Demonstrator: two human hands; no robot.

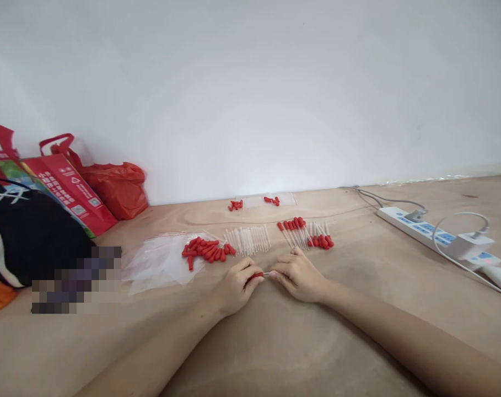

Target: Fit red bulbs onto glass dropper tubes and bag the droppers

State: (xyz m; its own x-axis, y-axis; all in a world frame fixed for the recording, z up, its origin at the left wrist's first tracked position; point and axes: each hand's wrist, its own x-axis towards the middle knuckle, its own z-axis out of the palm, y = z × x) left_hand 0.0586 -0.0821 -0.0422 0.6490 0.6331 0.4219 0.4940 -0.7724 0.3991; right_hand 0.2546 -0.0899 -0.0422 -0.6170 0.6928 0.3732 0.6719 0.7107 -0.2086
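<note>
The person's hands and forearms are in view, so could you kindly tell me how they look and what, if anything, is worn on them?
The left hand and right hand are ungloved, with no ring visible. The left forearm and right forearm are bare as far as they show: no sleeve, watch or bracelet.

Soft, diffuse light brightens the wall (270, 110); faint shadows edge the forearms (382, 320); coarse pixelation masks a patch (76, 281) at left.

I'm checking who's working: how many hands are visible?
2: the left hand, front centre, around a red dropper bulb, and the right hand beside it, pinching the thin tube. No others show.
</note>
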